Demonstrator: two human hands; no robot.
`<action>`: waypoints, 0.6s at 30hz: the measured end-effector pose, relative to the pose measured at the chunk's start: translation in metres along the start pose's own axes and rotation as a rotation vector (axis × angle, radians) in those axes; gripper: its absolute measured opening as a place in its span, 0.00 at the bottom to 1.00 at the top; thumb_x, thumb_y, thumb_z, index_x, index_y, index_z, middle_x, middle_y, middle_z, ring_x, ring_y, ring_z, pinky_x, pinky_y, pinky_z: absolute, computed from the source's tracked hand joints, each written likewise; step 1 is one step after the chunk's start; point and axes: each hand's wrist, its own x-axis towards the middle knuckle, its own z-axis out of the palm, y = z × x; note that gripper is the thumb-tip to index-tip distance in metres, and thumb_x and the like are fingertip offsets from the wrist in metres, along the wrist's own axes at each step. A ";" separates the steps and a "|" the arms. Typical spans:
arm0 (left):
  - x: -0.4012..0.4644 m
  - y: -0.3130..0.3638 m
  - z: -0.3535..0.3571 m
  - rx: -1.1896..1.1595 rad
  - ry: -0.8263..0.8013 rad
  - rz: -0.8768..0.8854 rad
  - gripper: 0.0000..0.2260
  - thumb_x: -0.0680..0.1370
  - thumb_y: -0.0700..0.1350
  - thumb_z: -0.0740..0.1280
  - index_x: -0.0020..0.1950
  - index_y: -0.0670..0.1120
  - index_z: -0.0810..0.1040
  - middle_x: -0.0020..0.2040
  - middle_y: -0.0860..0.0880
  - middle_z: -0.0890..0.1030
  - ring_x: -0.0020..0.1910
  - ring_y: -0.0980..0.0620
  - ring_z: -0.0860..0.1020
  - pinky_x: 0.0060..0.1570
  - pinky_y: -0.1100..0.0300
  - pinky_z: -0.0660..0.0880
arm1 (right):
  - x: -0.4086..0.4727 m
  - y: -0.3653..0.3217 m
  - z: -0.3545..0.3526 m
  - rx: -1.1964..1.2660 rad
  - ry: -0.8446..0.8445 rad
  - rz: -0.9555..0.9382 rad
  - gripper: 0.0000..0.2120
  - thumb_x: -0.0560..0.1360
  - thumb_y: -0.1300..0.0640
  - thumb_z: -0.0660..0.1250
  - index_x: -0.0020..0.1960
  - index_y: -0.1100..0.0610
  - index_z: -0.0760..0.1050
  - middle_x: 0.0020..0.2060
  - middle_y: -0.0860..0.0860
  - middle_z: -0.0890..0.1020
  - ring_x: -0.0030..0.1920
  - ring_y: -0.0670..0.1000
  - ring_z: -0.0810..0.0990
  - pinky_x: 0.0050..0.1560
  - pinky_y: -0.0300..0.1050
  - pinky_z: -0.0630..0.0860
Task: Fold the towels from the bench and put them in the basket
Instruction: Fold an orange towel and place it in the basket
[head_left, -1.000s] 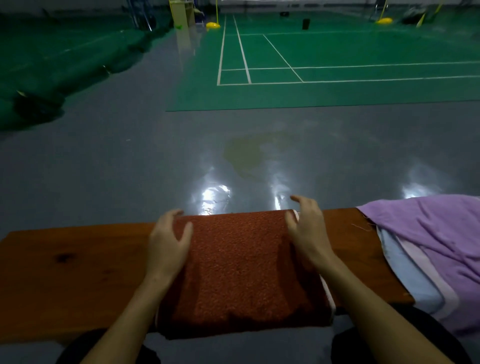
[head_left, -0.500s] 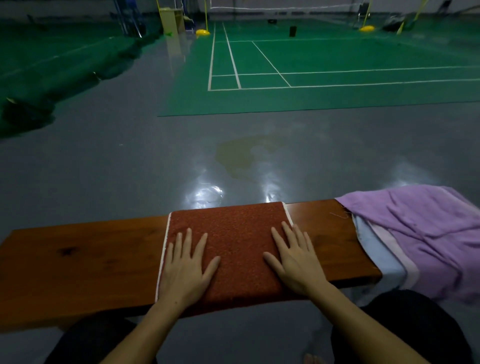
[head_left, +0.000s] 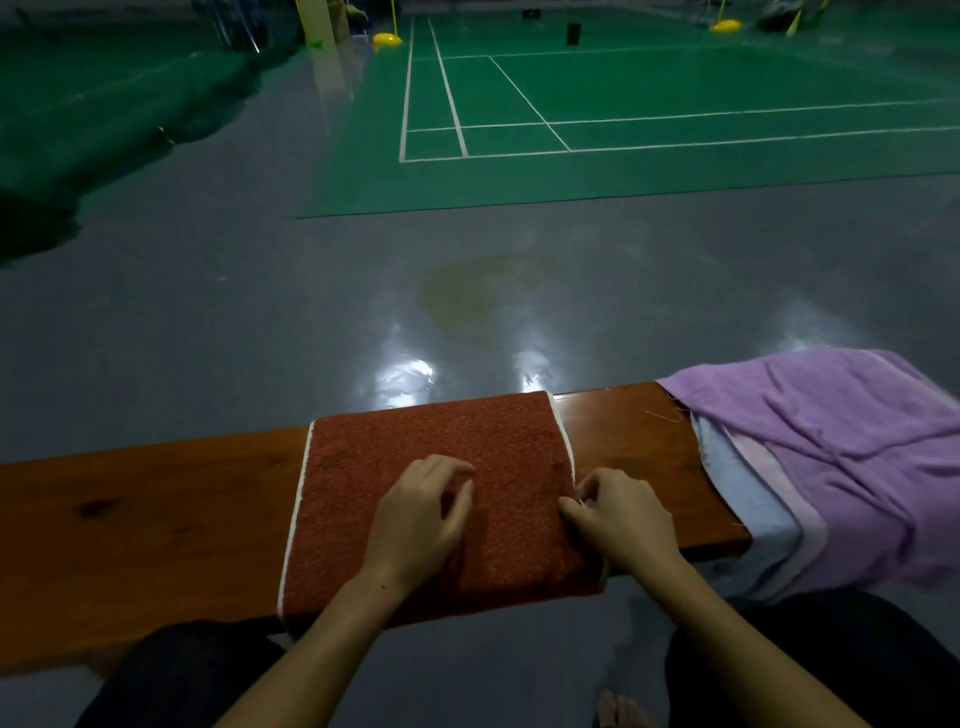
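Observation:
A folded rust-red towel (head_left: 415, 447) with a white edge lies flat across the wooden bench (head_left: 145, 519). My left hand (head_left: 421, 519) rests on the towel's middle with its fingers loosely bent. My right hand (head_left: 618, 519) pinches the towel's right edge between thumb and fingers. A pile of unfolded towels sits at the bench's right end, a purple one (head_left: 831, 447) on top of a light blue one (head_left: 748, 509) and a pale pink one. No basket is in view.
The bench runs left to right just in front of my knees. Beyond it spreads a glossy grey floor (head_left: 260, 312) and a green badminton court (head_left: 623, 130). Dark green netting lies heaped at the far left.
Both hands lay flat on the towel half a second ago. The left hand has slid right to the middle and bent its fingers; the right hand has moved to the right edge and pinched it.

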 end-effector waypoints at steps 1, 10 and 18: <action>0.004 0.002 0.004 -0.013 -0.014 -0.005 0.06 0.82 0.49 0.68 0.58 0.54 0.82 0.54 0.61 0.82 0.53 0.61 0.78 0.52 0.54 0.80 | 0.001 -0.002 0.000 0.023 0.009 -0.001 0.11 0.75 0.39 0.71 0.43 0.46 0.78 0.39 0.41 0.81 0.46 0.48 0.81 0.44 0.49 0.80; 0.040 0.036 0.016 -0.251 -0.207 0.074 0.10 0.82 0.50 0.69 0.63 0.59 0.78 0.45 0.59 0.83 0.39 0.60 0.82 0.41 0.53 0.81 | -0.004 -0.013 -0.005 0.673 0.030 -0.101 0.13 0.73 0.58 0.79 0.53 0.50 0.79 0.47 0.45 0.84 0.48 0.43 0.83 0.49 0.40 0.82; 0.058 0.028 -0.004 -0.313 -0.452 0.134 0.17 0.85 0.56 0.65 0.74 0.64 0.72 0.46 0.57 0.84 0.42 0.59 0.83 0.44 0.54 0.81 | -0.012 -0.039 -0.003 0.866 -0.108 -0.306 0.10 0.77 0.64 0.74 0.53 0.54 0.77 0.47 0.49 0.83 0.49 0.53 0.85 0.48 0.50 0.85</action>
